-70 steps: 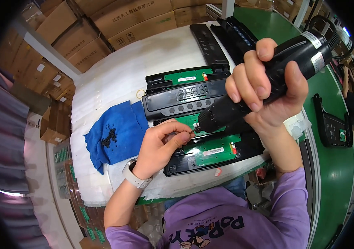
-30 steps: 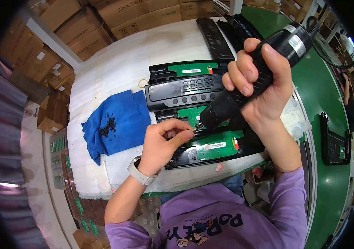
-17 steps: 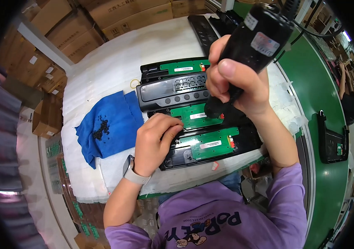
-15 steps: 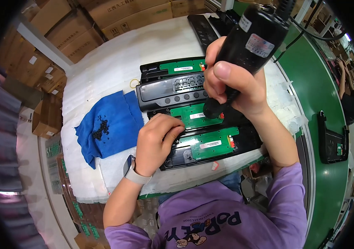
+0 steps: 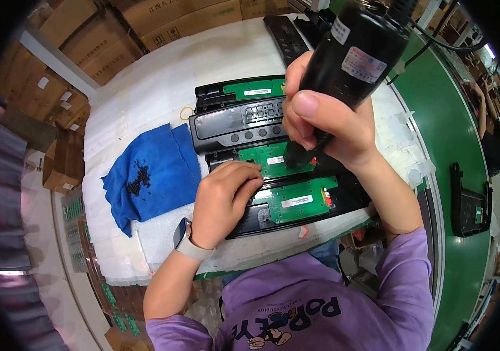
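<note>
My right hand [image 5: 335, 120] is wrapped round a black electric screwdriver [image 5: 346, 61], held tilted with its lower end over a green circuit board [image 5: 270, 159]. The bit's tip is hidden. That board sits in a black panel housing [image 5: 218, 157]. My left hand [image 5: 223, 196], with a watch at its wrist, has curled fingers at the left part of this housing, fingertips on the board and thumb by the near edge. Just nearer lies another open housing with a circuit board [image 5: 314, 199]. Beyond the worked housing is a face-up panel [image 5: 215, 128] with round buttons.
Left of the panels, a blue cloth [image 5: 171, 193] bears a pile of small black screws [image 5: 137, 180]. A further open housing [image 5: 203, 93] lies behind. Cardboard boxes [image 5: 174, 23] stand beyond the white padded table [image 5: 144, 99]. On the right, a green surface [image 5: 455, 257] carries another black housing [image 5: 466, 225].
The screwdriver and my right hand have shifted very slightly left. My left hand stays at the same housing. The view has moved a little.
</note>
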Action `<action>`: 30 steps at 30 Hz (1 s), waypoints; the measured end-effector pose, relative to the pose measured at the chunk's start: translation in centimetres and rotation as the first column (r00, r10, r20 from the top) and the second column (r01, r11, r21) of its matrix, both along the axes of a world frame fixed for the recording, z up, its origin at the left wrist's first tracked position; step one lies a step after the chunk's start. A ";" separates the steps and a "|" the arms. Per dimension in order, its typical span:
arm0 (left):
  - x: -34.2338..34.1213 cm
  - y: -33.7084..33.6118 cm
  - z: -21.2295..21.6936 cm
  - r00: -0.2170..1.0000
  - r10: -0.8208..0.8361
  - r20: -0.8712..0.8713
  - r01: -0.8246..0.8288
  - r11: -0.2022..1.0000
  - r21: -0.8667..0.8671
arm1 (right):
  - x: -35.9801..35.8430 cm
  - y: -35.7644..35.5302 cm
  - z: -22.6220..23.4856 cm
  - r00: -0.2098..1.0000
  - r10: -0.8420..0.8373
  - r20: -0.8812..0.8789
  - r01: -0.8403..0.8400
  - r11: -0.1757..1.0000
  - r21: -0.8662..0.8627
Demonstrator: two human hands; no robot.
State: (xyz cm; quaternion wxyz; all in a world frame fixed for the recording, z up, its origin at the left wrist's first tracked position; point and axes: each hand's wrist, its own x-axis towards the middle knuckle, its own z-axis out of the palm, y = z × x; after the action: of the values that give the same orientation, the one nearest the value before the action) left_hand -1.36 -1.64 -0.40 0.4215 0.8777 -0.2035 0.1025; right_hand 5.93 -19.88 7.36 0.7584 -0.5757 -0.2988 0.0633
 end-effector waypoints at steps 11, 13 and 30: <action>0.2 0.2 0.2 0.999 -0.034 -0.032 0.034 0.999 -0.014 | 0.2 0.0 0.0 0.999 -0.032 -0.014 0.032 0.999 0.022; 0.2 0.2 0.2 0.998 -0.038 -0.040 0.037 0.999 -0.018 | 0.2 0.0 0.0 0.999 -0.037 -0.012 0.037 0.999 0.017; 0.1 0.1 0.5 0.998 -0.016 -0.068 0.014 1.000 -0.017 | -1.3 0.7 -0.3 0.991 -0.052 0.123 0.065 0.992 -0.104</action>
State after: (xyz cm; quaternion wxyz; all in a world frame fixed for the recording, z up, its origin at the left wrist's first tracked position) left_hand -1.25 -1.56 0.10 0.4364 0.8756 -0.1947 0.0709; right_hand 4.65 -19.18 7.10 0.7084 -0.6272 -0.3229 0.0225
